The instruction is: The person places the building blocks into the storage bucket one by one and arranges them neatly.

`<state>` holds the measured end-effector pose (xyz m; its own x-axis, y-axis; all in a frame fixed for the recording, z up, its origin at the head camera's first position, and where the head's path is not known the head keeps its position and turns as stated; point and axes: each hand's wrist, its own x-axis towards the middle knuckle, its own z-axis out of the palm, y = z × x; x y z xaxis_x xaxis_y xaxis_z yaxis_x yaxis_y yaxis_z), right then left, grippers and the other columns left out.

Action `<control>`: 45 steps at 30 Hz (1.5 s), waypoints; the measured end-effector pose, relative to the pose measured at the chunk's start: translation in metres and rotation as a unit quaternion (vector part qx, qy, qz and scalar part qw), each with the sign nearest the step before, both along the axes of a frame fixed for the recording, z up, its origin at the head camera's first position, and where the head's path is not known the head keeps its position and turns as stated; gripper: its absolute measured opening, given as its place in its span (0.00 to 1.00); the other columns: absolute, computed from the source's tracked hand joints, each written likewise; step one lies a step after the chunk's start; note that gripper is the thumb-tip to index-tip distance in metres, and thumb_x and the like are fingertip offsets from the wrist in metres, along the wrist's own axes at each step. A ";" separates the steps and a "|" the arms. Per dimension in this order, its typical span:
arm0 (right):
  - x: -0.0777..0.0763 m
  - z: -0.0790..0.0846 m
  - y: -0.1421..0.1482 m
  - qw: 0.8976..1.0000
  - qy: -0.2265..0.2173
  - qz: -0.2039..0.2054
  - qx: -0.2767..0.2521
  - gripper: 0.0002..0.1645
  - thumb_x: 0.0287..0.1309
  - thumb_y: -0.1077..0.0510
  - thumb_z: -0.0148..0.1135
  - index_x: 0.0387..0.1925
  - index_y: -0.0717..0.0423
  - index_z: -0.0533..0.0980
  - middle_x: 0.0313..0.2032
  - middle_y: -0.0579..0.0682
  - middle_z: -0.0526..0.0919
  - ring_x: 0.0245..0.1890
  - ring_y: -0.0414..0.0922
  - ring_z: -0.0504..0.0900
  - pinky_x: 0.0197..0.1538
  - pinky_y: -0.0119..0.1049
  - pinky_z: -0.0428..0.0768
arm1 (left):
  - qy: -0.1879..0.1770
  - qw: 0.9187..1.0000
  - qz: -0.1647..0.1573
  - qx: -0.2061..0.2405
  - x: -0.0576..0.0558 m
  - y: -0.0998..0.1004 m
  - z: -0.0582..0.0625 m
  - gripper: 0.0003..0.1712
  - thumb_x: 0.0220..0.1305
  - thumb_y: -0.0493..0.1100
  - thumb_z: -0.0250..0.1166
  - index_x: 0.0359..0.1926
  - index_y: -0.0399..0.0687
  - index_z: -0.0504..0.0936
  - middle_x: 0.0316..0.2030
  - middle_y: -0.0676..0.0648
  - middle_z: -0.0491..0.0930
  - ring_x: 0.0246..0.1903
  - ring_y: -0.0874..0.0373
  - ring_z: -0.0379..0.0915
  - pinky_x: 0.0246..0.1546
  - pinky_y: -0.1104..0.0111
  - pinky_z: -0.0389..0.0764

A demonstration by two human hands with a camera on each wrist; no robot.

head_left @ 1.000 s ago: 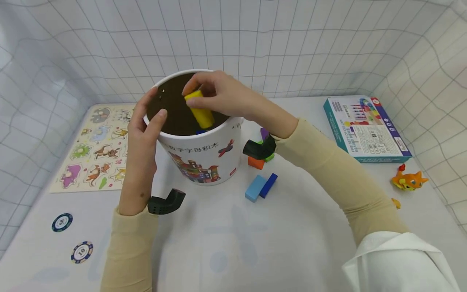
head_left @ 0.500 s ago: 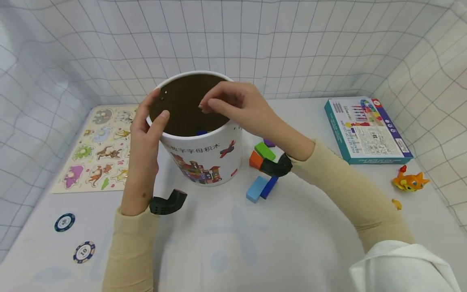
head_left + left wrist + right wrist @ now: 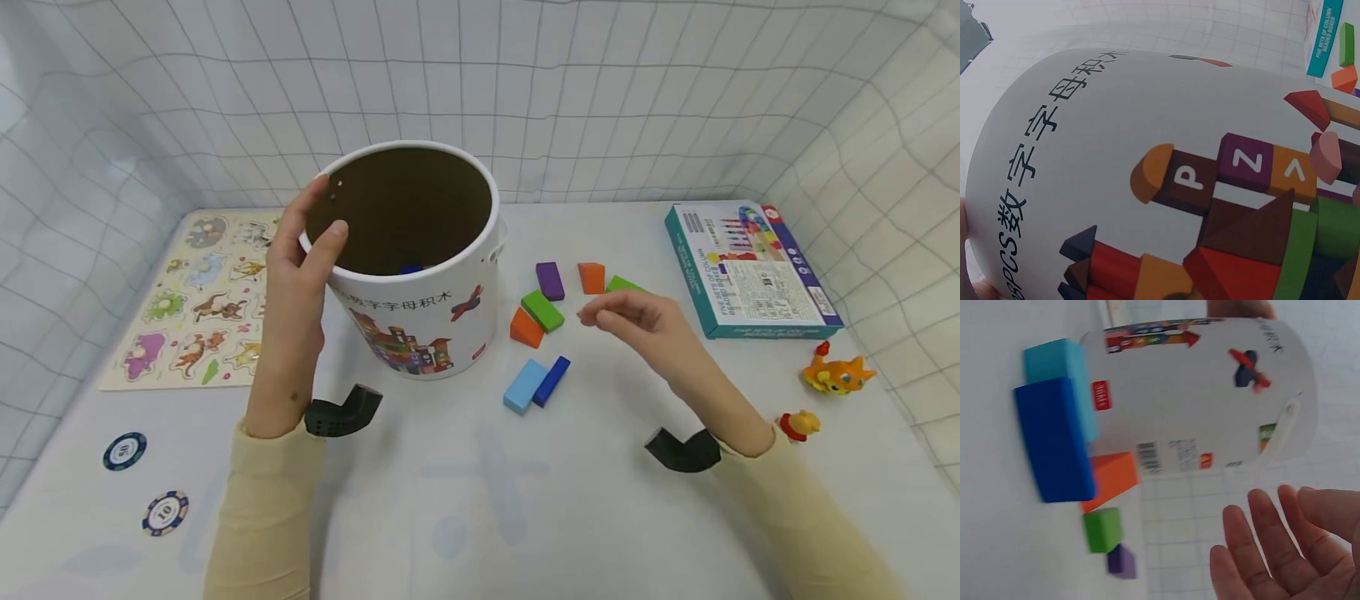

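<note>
A large white bucket (image 3: 420, 325), printed with a toy-block castle, stands upright at the centre back. My left hand (image 3: 296, 275) grips its left rim, the thumb lapping over the edge. In the left wrist view the printed wall (image 3: 1116, 156) fills most of the picture. My right hand (image 3: 637, 329) is in the air right of the bucket, loosely curled and holding nothing; its fingers (image 3: 1266, 537) show in the right wrist view. Closest to it are a green block (image 3: 621, 284), partly hidden behind the hand, and an orange block (image 3: 592, 278). A blue piece (image 3: 412, 269) lies inside the bucket.
Between bucket and right hand lie purple (image 3: 550, 282), green (image 3: 543, 312), orange (image 3: 527, 328), light blue (image 3: 525, 387) and dark blue (image 3: 552, 382) blocks. An animal puzzle board (image 3: 187, 304), two poker chips (image 3: 166, 512), a boxed toy set (image 3: 757, 271) and small figurines (image 3: 837, 373) lie around.
My right hand has let the yellow cylinder go inside the bucket and moved out to the right, over the table. The left hand has stayed on the rim.
</note>
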<state>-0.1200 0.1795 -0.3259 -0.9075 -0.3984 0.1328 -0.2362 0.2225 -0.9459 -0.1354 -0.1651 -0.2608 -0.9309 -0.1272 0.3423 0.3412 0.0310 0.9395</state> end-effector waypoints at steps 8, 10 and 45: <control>0.006 -0.062 0.002 0.990 -0.038 0.089 0.098 0.26 0.57 0.60 0.56 0.58 0.58 0.65 0.57 0.52 0.68 0.59 0.47 0.63 0.59 0.45 0.61 | -0.002 1.000 -0.002 0.008 0.000 -0.001 -0.002 0.27 0.59 0.42 0.54 0.62 0.52 0.64 0.61 0.51 0.59 0.59 0.53 0.52 0.57 0.59 0.54; 0.007 -0.067 -0.002 0.989 -0.025 0.087 0.120 0.26 0.54 0.60 0.58 0.56 0.54 0.67 0.56 0.49 0.70 0.60 0.46 0.62 0.60 0.47 0.59 | 0.000 1.000 -0.003 0.009 0.000 -0.001 -0.001 0.27 0.59 0.42 0.54 0.61 0.52 0.64 0.61 0.50 0.59 0.59 0.53 0.53 0.56 0.60 0.54; -0.013 0.054 -0.028 0.993 0.003 -0.001 -0.116 0.15 0.57 0.62 0.54 0.48 0.60 0.70 0.42 0.56 0.75 0.40 0.49 0.76 0.44 0.35 0.76 | -0.001 1.000 -0.004 0.002 0.000 0.000 0.000 0.27 0.59 0.43 0.54 0.61 0.53 0.64 0.61 0.53 0.59 0.58 0.54 0.53 0.55 0.59 0.56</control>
<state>-0.1333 0.1516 -0.2720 -0.9073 -0.3546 0.2258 -0.2410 -0.0014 -0.9705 -0.1350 -0.1648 -0.2606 -0.9329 -0.1209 0.3393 0.3388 0.0247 0.9405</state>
